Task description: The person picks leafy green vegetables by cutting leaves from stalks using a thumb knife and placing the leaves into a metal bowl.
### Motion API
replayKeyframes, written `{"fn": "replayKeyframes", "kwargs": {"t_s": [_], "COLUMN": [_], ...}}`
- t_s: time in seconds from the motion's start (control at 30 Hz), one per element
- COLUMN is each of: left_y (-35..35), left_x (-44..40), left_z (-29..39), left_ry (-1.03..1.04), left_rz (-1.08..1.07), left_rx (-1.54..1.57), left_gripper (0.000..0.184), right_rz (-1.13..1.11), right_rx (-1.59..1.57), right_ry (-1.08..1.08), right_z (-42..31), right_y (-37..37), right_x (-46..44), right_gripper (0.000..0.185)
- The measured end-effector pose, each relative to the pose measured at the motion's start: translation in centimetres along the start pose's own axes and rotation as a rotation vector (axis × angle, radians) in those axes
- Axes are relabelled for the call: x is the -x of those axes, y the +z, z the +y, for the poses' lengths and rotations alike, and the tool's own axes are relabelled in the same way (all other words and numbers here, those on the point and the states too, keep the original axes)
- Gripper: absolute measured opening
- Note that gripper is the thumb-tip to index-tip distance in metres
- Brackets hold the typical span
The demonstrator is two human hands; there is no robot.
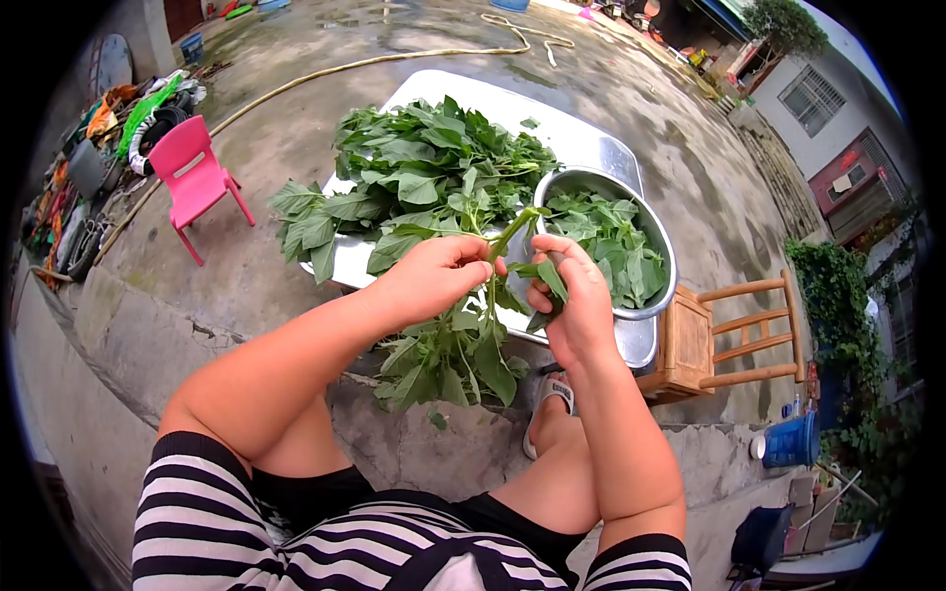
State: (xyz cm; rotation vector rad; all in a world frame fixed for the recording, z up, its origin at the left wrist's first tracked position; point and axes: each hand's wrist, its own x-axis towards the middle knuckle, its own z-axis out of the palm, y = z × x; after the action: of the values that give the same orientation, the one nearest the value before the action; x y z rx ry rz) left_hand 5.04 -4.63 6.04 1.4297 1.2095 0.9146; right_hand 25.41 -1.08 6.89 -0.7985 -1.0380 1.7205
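Observation:
My left hand (440, 279) is closed around a thick green stem (508, 236) whose leafy part (448, 360) hangs down below the table edge. Just to the right, my right hand (574, 300) has its fingers curled around some picked green leaves (550, 283), close to the stem's upper end. A metal basin (666, 246) holding loose leaves (611, 241) stands beyond my right hand. Behind my left hand, a large heap of leafy stalks (424, 163) covers much of a white table (483, 94). Part of the stem is hidden by my fingers.
A pink plastic chair (192, 177) stands at the left on concrete, near piled clutter (108, 148). To the right is a wooden chair (719, 340), with a blue bucket (791, 440) farther right. A yellowish hose (384, 61) runs across the yard behind the table.

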Motion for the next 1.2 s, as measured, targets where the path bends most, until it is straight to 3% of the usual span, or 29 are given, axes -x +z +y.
{"fn": "replayKeyframes", "kwargs": {"t_s": [0.07, 0.13, 0.2, 0.27, 0.6, 0.7, 0.87, 1.2], "left_y": [-0.3, -0.8, -1.3, -1.7, -1.9, -2.0, -1.6, -2.2], "left_x": [0.0, 0.1, 0.6, 1.2, 1.5, 1.5, 1.7, 1.4], "left_z": [0.2, 0.6, 1.6, 2.6, 2.2, 1.8, 1.8, 2.0], "left_ry": [0.042, 0.045, 0.048, 0.052, 0.039, 0.034, -0.047, 0.034], "left_rz": [-0.017, -0.049, -0.084, -0.256, -0.438, -0.539, -0.564, -0.628], "left_rx": [0.172, 0.177, 0.180, 0.096, 0.313, 0.277, 0.332, 0.330], "left_gripper": [0.027, 0.029, 0.031, 0.032, 0.017, 0.026, 0.022, 0.023], "right_rz": [-0.012, 0.154, 0.131, 0.043, -0.149, -0.198, -0.302, -0.316], "right_rx": [-0.013, 0.035, 0.069, 0.116, 0.326, 0.565, 0.962, 0.953], "right_ry": [-0.014, -0.025, -0.078, -0.136, -0.414, -0.582, -0.741, -0.662], "right_z": [-0.2, -0.9, -0.7, -1.0, -3.2, -4.3, -2.6, -2.2], "right_y": [-0.2, 0.2, -1.1, -1.9, -0.7, -0.2, 0.5, 1.1], "right_x": [-0.2, -0.2, -0.6, -0.8, 1.4, 2.1, 2.0, 2.2], "right_gripper": [0.026, 0.027, 0.025, 0.022, 0.026, 0.025, 0.038, 0.033]}}
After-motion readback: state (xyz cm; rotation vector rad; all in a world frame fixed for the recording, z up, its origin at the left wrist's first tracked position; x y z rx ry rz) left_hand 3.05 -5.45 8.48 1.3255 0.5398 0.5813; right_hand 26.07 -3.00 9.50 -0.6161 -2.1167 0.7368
